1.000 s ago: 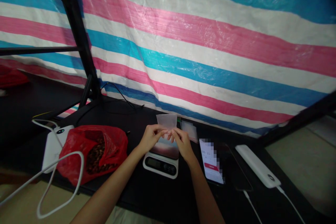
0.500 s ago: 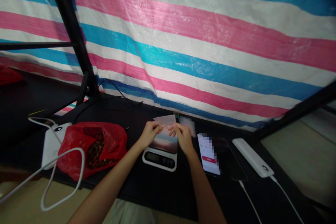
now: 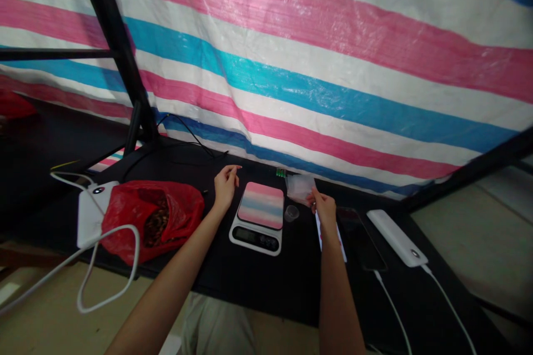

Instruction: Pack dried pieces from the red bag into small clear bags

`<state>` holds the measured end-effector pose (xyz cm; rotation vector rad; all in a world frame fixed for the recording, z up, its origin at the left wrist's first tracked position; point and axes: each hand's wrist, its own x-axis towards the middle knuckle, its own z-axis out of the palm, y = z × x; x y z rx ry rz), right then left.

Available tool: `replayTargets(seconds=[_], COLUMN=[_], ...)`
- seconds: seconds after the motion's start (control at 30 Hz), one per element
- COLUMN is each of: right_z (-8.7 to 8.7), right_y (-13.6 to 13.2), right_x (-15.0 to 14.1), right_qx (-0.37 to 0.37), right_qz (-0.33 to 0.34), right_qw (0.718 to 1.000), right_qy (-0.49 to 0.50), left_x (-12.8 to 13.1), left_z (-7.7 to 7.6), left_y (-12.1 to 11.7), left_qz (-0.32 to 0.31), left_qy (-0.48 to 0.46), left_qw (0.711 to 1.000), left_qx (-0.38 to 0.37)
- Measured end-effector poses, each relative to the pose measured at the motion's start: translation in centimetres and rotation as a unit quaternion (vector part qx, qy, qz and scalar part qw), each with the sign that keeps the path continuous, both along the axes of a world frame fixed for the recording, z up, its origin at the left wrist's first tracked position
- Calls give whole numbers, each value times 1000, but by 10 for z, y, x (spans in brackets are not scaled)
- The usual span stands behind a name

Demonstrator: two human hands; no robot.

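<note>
My right hand (image 3: 323, 208) pinches the near right edge of a translucent plastic bag (image 3: 300, 186), which lies at the back of the black table, overlapping others. My left hand (image 3: 226, 187) hovers left of a kitchen scale (image 3: 261, 211), with loosely curled fingers slightly apart and nothing visible in them. The scale is white with a pink, white and blue striped plate, and its plate is bare. A small clear round cup (image 3: 291, 213) stands just right of the scale.
To the left sits an open red plastic bag (image 3: 175, 211) of small brown pieces, beside a white power bank (image 3: 94, 211) with a looping white cable. On the right are a lit phone (image 3: 342, 244) partly under my right wrist, a dark phone (image 3: 362, 241) and another white power bank (image 3: 397, 237).
My hands have parted: the left moved left off the scale, the right moved right to the plastic bags. The translucent sheet held over the scale is gone from there, and the clear cup is now visible.
</note>
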<state>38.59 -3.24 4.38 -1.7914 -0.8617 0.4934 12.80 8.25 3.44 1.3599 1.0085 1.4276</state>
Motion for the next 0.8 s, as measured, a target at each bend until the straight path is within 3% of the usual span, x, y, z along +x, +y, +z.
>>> replayTargets(seconds=[0.1,0.17,0.23,0.33,0.43,0.6,0.7,0.8], right_z=[2,8,14,22,24,24,34,57], right_y=[-5,-9,-14,-22,-26,-19,-20,-45], right_x=[-6,-11,-17,-28,-36,-38,-53,-92], right_qx=[-109,-159,-155,-73,-21,14,123,232], right_qz=[17,-33,-139,-259,-264,-187,-124,-41], right_qw=[990,969,928,871,884,936,953,955], right_qy=[-88,-188,-310,-412,-386,-297,-246,-182], left_x=[3,4,4,3,3,4,4,4], left_z=[-3,-4,-4,-6,-9,-15,-18,-20], left_y=[-2,-4,-6,-6,-4,1,2,1], left_qz=[-14,-16,-11,-5,6,14,17,17], left_qy=[51,91,129,169,194,221,228,237], left_qw=[999,995,991,985,980,975,973,971], left_qx=[11,21,28,36,37,38,38,37])
